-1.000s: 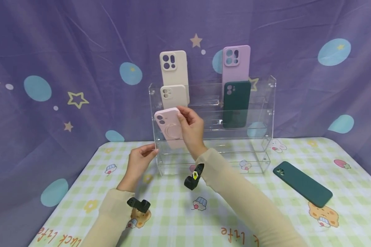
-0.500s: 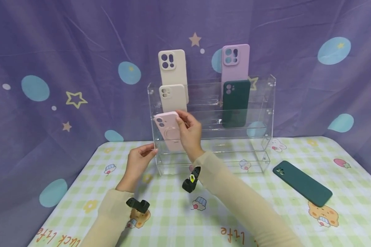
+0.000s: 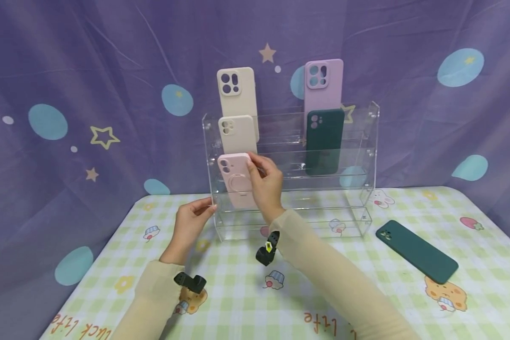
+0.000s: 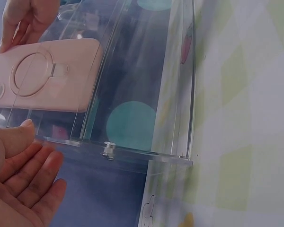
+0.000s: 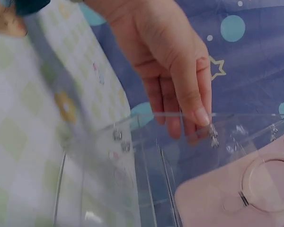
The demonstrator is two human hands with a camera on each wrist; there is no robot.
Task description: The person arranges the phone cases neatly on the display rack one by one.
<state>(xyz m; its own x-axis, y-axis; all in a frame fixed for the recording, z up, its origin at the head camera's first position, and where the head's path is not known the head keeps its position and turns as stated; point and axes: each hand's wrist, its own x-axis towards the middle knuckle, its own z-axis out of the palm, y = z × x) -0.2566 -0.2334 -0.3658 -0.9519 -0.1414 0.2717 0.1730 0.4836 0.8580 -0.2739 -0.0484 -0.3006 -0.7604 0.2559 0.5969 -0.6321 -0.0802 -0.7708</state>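
My right hand (image 3: 267, 186) pinches a pink phone case (image 3: 233, 179) by its upper right edge. The case stands nearly upright in a lower left tier of a clear acrylic display rack (image 3: 295, 200), its lower part behind the tier's front panel. In the left wrist view the right fingers (image 4: 26, 21) grip the case's edge. My left hand (image 3: 191, 224) holds the rack's left side panel between thumb and fingers. The right wrist view shows this left hand (image 5: 175, 71) at the panel's edge, and the pink case (image 5: 217, 198); the right hand is out of that view.
Two cream phone cases (image 3: 240, 130) stand behind the pink one. A lilac case (image 3: 333, 97) and a dark green case (image 3: 324, 141) stand on the rack's right. Another green case (image 3: 418, 252) lies on the checked tablecloth (image 3: 318, 278). A purple curtain (image 3: 110, 71) hangs behind.
The right hand has lowered the pink case slightly and turned it straighter, shifting a little to the right. The left hand stays at the rack's side.
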